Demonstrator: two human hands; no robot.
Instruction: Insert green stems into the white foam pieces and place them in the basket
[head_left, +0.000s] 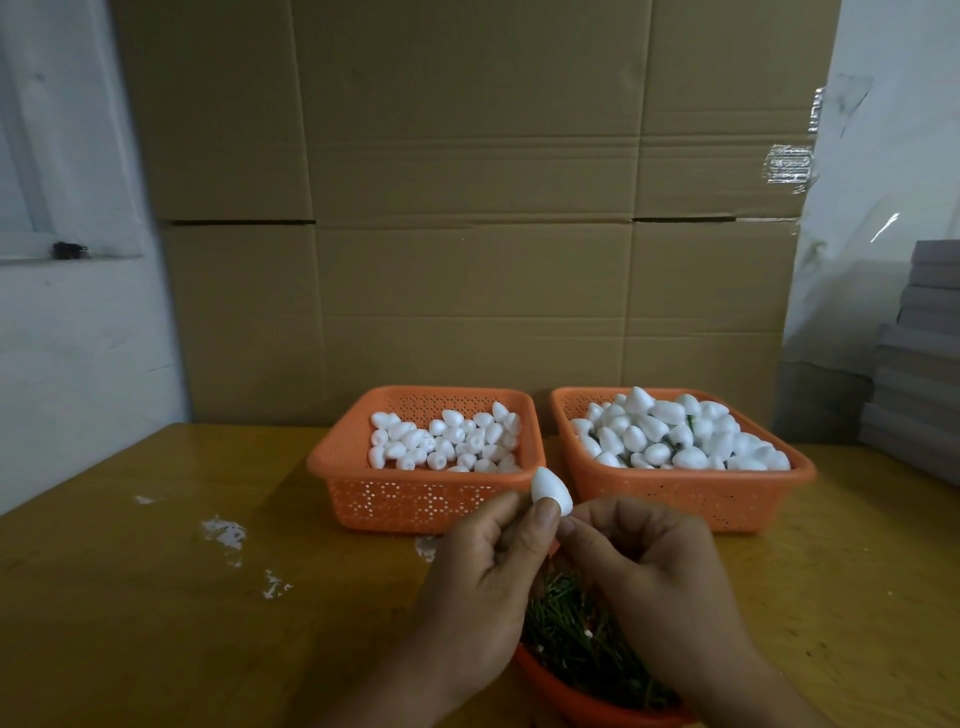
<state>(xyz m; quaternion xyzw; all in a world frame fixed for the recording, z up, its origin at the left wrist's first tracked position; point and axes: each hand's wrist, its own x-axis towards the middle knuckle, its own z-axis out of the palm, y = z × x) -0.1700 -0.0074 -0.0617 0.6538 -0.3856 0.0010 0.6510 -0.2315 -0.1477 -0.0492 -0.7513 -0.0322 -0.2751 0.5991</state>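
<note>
While pinched between both hands: one white foam piece (550, 491) stands above the fingertips, pointed end up, in front of the gap between the two baskets.
Left hand (480, 577): fingers curled; thumb and forefinger pinch the foam piece at its lower end.
Right hand (652, 577): fingers curled, tips meeting the left thumb just under the foam piece; whether a stem is held there cannot be told.
Green stems (569, 631): loose heap in an orange bowl (576, 701) at the near edge, directly under both hands, partly hidden by them.
Left basket (415, 499): orange, perforated, on the table; holds a shallow layer of plain white foam pieces (444, 441).
Right basket (691, 501): same kind, just beside the left one; heaped with foam pieces (670, 434), green stems showing among some.
Table (130, 597): yellow-brown wood, with white crumbs (224, 531) left of the hands.
Backdrop: flat cardboard sheets (467, 208) upright behind the baskets; grey stacked boards (919, 364) at far right.
</note>
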